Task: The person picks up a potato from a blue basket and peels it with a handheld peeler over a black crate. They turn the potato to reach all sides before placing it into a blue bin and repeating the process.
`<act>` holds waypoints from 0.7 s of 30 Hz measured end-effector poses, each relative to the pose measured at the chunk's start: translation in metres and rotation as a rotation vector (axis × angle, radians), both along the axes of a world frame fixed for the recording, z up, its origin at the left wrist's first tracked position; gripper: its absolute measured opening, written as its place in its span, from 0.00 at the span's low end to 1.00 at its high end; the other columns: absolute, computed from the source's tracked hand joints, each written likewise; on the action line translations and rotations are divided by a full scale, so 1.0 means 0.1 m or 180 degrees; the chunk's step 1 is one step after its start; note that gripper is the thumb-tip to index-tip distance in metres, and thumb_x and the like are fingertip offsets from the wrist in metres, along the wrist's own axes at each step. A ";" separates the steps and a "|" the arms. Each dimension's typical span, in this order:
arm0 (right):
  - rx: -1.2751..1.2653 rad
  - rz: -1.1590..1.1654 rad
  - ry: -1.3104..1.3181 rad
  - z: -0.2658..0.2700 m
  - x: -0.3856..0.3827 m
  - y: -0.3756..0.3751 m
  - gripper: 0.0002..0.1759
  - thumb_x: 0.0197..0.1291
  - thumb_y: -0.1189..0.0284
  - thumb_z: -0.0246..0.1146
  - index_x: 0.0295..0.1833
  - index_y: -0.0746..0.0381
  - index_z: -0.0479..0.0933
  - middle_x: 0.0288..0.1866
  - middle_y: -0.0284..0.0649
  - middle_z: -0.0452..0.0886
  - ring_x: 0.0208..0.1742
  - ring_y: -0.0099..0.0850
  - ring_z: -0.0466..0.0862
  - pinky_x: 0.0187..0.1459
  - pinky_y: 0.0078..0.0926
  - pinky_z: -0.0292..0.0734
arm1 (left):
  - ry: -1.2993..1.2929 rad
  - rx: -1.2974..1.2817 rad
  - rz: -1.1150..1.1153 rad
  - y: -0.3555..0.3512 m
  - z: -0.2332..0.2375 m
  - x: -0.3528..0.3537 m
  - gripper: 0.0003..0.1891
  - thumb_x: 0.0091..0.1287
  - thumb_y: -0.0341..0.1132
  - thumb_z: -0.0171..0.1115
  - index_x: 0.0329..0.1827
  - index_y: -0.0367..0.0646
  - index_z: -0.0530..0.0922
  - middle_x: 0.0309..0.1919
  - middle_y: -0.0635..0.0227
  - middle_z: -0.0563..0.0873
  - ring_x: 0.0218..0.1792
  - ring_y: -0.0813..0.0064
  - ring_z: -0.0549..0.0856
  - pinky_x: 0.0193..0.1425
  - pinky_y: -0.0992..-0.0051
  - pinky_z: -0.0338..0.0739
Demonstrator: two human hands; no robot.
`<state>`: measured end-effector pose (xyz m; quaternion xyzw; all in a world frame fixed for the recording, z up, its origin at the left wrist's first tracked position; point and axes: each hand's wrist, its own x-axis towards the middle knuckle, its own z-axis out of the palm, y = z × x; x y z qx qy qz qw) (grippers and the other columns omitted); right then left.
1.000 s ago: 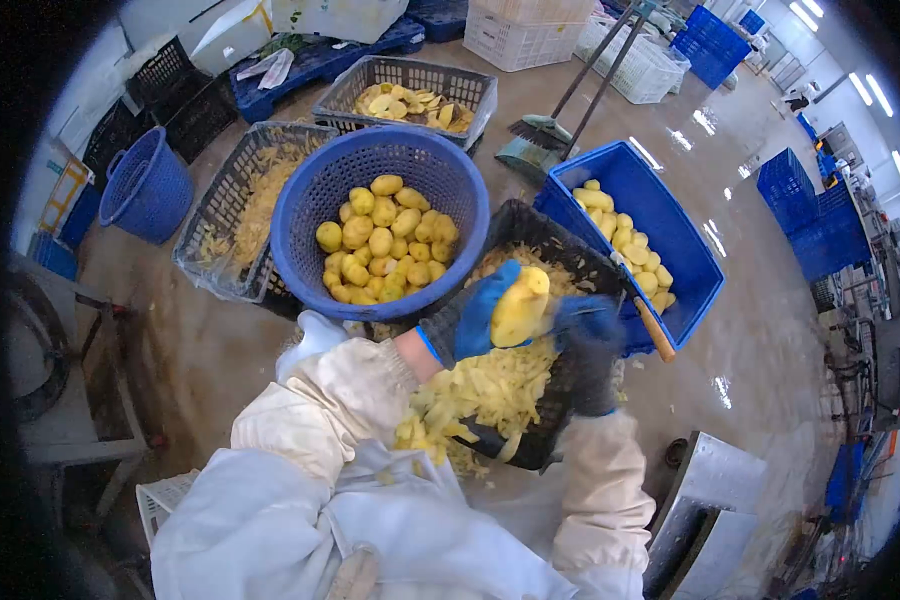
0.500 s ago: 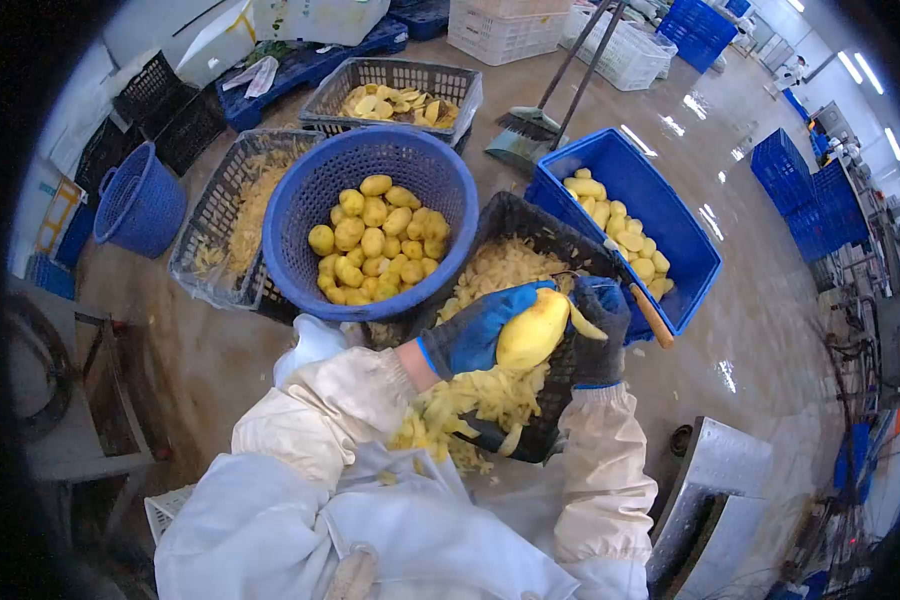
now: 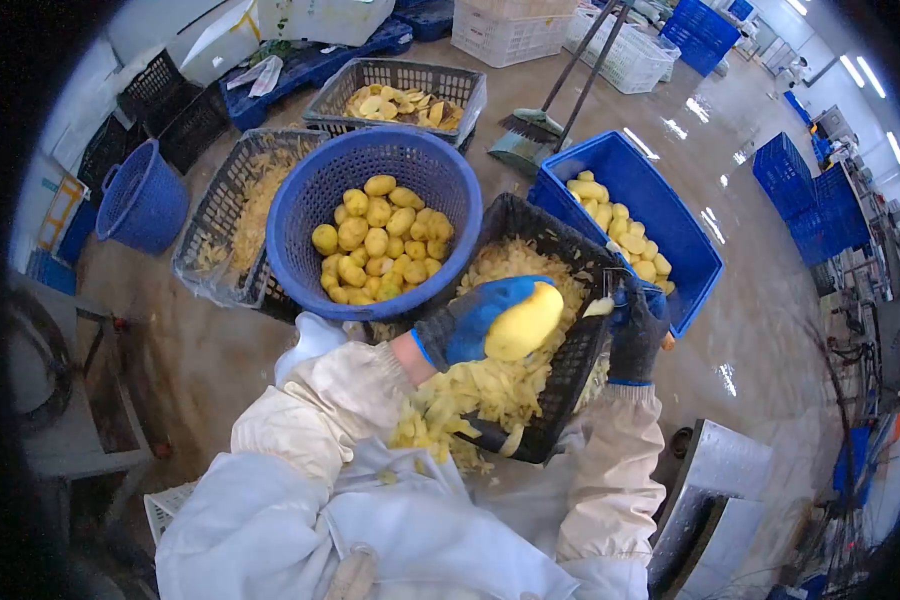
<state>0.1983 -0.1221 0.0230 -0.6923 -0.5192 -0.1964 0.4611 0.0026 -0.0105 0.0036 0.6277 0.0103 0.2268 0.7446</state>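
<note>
My left hand, in a blue and dark glove, is wrapped round a large yellow potato. To its right, my right hand is closed on a peeler; its wooden handle is mostly hidden. A pale strip of peel hangs at the peeler. Beneath both hands is a black crate heaped with peelings. The round blue basket on the left holds several yellow potatoes. Peeled potatoes lie in the blue bin at the right.
Black crates with peelings and potato pieces stand behind the round basket. A broom and dustpan stand behind the bin. At far left is another blue basket; a metal stand is at lower right.
My right hand has moved right, away from the potato, with the peeler. The strip of peel has moved off the potato with it. My left hand has turned the potato slightly.
</note>
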 end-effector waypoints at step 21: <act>0.0149 0.1531 0.4261 -0.23 -0.18 -0.03 0.09 0.60 0.71 0.62 0.41 0.66 0.74 0.29 0.36 0.79 0.25 0.24 0.80 0.28 0.19 0.75 | 0.0386 -0.3775 -0.0795 0.00 -0.27 0.12 0.23 0.68 0.51 0.54 0.54 0.41 0.73 0.42 0.59 0.82 0.38 0.67 0.83 0.40 0.66 0.82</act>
